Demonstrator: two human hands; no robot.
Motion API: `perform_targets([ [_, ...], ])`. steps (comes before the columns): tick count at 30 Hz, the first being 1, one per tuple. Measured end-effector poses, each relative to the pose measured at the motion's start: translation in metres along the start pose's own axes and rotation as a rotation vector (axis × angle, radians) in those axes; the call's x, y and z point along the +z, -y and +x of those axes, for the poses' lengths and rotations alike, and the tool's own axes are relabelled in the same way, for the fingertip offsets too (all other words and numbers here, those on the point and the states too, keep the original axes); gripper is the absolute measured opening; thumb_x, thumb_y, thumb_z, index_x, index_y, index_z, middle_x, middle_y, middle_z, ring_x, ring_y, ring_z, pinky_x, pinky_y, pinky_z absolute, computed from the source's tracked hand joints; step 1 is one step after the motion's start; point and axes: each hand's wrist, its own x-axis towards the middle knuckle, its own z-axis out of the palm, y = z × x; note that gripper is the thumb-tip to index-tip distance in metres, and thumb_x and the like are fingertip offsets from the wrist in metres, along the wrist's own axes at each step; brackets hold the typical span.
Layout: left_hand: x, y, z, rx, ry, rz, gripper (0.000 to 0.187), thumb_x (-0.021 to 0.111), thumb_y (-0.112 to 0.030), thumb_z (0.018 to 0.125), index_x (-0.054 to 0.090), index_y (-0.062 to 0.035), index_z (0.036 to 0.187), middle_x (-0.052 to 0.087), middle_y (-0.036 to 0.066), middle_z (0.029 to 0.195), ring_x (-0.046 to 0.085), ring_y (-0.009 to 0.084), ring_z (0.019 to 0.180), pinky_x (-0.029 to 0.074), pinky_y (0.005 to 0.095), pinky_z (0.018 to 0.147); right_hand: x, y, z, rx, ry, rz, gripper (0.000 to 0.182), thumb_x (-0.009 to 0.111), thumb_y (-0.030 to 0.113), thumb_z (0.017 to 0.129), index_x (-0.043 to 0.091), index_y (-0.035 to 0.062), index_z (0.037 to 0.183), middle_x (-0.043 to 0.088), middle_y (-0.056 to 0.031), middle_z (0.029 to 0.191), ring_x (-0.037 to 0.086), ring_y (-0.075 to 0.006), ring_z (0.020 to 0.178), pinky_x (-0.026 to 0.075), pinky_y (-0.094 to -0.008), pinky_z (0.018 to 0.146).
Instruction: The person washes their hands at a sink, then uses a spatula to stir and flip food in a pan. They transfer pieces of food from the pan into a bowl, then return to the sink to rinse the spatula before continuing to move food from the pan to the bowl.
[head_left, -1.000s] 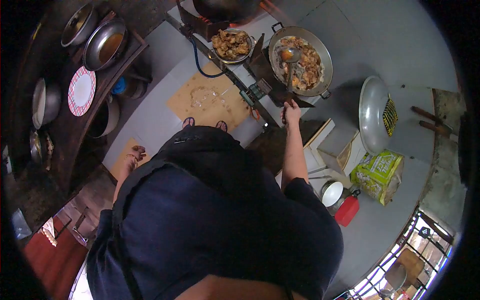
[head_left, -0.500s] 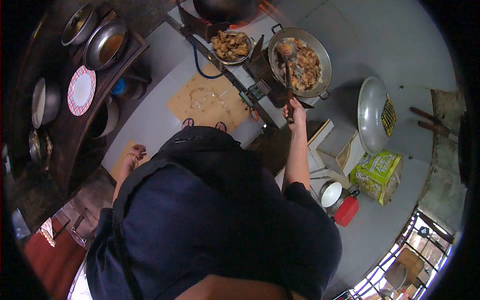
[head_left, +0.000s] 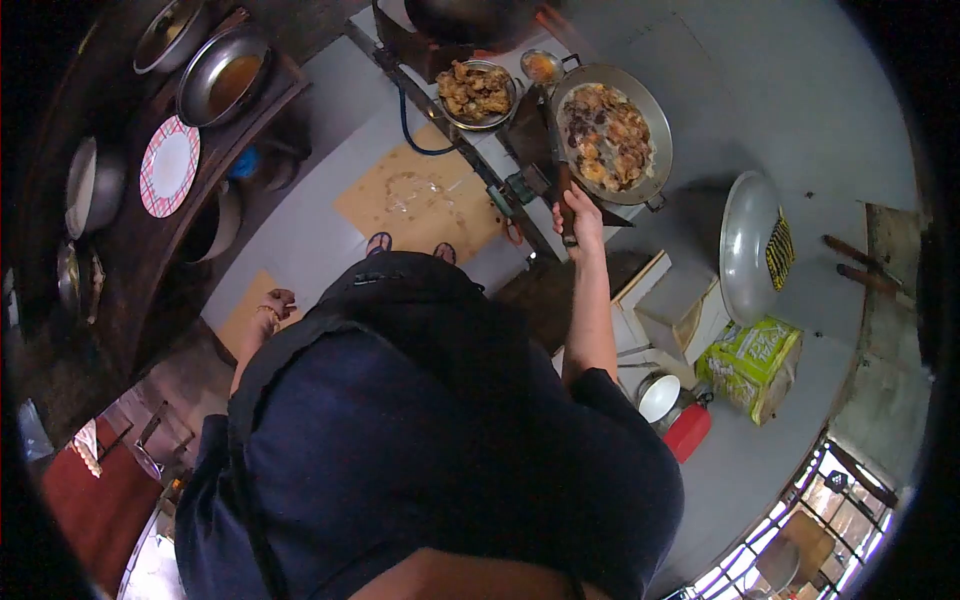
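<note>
My right hand is wrapped round the dark handle of a long ladle. Its round head is raised at the left rim of a wide frying pan and carries something orange-brown. Browned pieces of food lie in bubbling oil in that pan. Left of the ladle stands a metal bowl heaped with fried pieces. My left hand hangs low at my left side, its fingers loosely curled, with nothing visible in them.
A dark shelf on the left bears metal pans and a checked-rim plate. On the right are a large metal lid, a green bag, a white bowl and a red object. Cardboard covers part of the floor.
The ladle's head has come out of the pan's food and moved left to the rim. My right hand has shifted slightly left. The view has tilted a little.
</note>
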Motion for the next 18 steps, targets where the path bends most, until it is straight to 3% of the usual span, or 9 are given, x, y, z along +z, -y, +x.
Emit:
perform_targets([
  [4,-0.001,-0.020,-0.040,0.136,0.006,0.118,0.016,0.040,-0.012,0.080,0.054,-0.0069,0.087,0.057,0.005,0.078,0.057,0.0164,0.064,0.042,0.0273,0.051,0.018,-0.005,0.005,0.025,0.006,-0.030,0.040,0.046,0.011,0.081,0.036,0.0042,0.119,0.048,-0.0044,0.059,0.043,-0.0114,0.045,0.035,-0.0237,0.040],
  [6,0.010,-0.050,-0.077,0.091,-0.049,0.135,0.016,0.042,-0.013,0.080,0.054,-0.0064,0.088,0.057,0.006,0.079,0.057,0.0165,0.065,0.041,0.0272,0.051,0.023,-0.011,0.012,0.033,0.005,-0.047,0.040,0.046,0.010,0.081,0.036,0.0043,0.119,0.048,-0.0040,0.059,0.043,-0.0113,0.045,0.035,-0.0234,0.039],
  [8,0.003,-0.030,-0.069,0.044,-0.108,0.152,0.016,0.043,-0.013,0.080,0.054,-0.0059,0.089,0.057,0.006,0.081,0.057,0.0166,0.067,0.041,0.0272,0.052,0.028,-0.016,0.017,0.053,-0.025,-0.123,0.041,0.047,0.010,0.080,0.036,0.0044,0.119,0.048,-0.0040,0.058,0.043,-0.0111,0.043,0.035,-0.0234,0.038],
  [10,-0.022,0.026,-0.027,0.072,0.291,-0.400,0.015,0.044,-0.012,0.079,0.053,-0.0051,0.089,0.056,0.005,0.082,0.057,0.0163,0.069,0.041,0.0267,0.053,0.027,-0.028,0.030,0.052,-0.014,-0.139,0.042,0.047,0.009,0.080,0.035,0.0038,0.120,0.047,-0.0040,0.056,0.043,-0.0109,0.042,0.034,-0.0241,0.037],
  [11,-0.016,0.018,-0.036,0.070,0.285,-0.405,0.015,0.044,-0.012,0.079,0.053,-0.0051,0.089,0.056,0.005,0.082,0.057,0.0163,0.069,0.041,0.0267,0.053,0.025,-0.035,0.037,0.037,-0.012,-0.220,0.043,0.048,0.010,0.080,0.035,0.0048,0.120,0.047,-0.0034,0.056,0.043,-0.0107,0.041,0.035,-0.0233,0.036],
  [13,0.004,-0.017,-0.069,0.002,-0.075,0.007,0.016,0.043,-0.009,0.079,0.052,-0.0048,0.091,0.056,0.006,0.083,0.056,0.0170,0.069,0.041,0.0255,0.052,0.027,-0.041,0.043,0.025,-0.006,-0.303,0.044,0.049,0.011,0.080,0.034,0.0057,0.120,0.047,-0.0028,0.056,0.044,-0.0104,0.041,0.035,-0.0226,0.036],
  [18,0.006,-0.020,-0.076,-0.003,-0.077,0.046,0.018,0.041,-0.007,0.079,0.052,-0.0042,0.093,0.056,0.007,0.083,0.057,0.0185,0.068,0.040,0.0242,0.051,0.029,-0.052,0.054,-0.043,-0.081,-0.537,0.041,0.049,0.009,0.078,0.039,0.0065,0.118,0.046,-0.0026,0.054,0.042,-0.0102,0.038,0.034,-0.0232,0.034],
])
